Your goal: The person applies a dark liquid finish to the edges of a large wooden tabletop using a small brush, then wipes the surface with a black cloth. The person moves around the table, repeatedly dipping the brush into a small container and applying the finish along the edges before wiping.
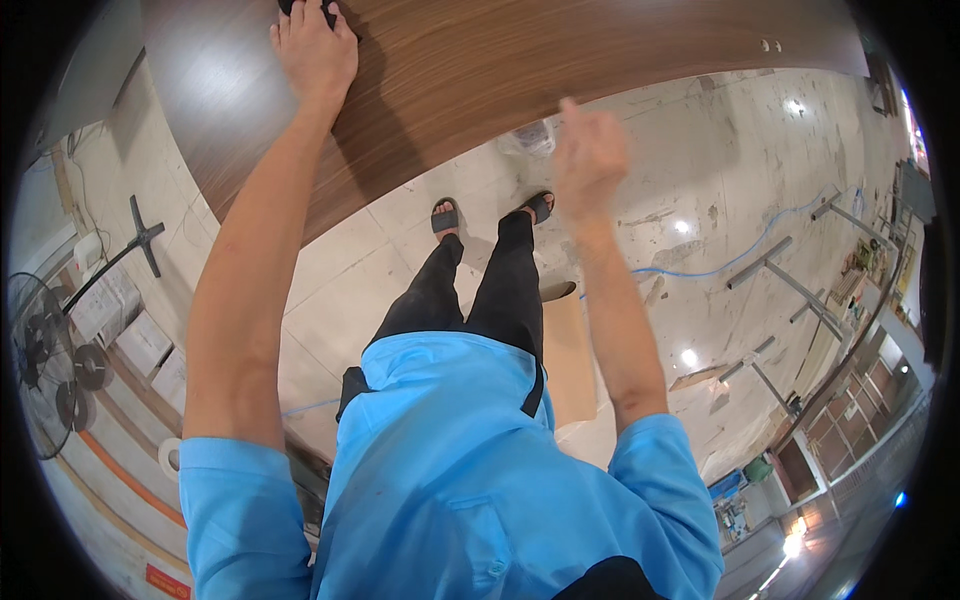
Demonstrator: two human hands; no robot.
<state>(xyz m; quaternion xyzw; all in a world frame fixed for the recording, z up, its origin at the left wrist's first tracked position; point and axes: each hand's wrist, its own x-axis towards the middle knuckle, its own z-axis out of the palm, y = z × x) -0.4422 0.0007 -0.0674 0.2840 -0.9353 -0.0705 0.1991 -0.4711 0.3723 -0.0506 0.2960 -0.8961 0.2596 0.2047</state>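
Note:
My left hand [315, 45] rests flat on a large brown wood-grain panel [470, 70] near the top edge of the view, its fingers over a small dark object [305, 8] that is mostly hidden. My right hand [588, 150] is raised in the air just below the panel's curved lower edge, blurred, fingers loosely curled, with nothing visible in it. Below, I see my blue shirt, black trousers and sandalled feet [490, 212] on the pale floor.
A black floor fan [45, 365] and stacked boxes [140, 340] stand at the left. Metal table legs and bars [790, 285] lie on the floor at the right, beside a blue hose [720, 268]. A cardboard sheet [568, 360] lies by my right leg.

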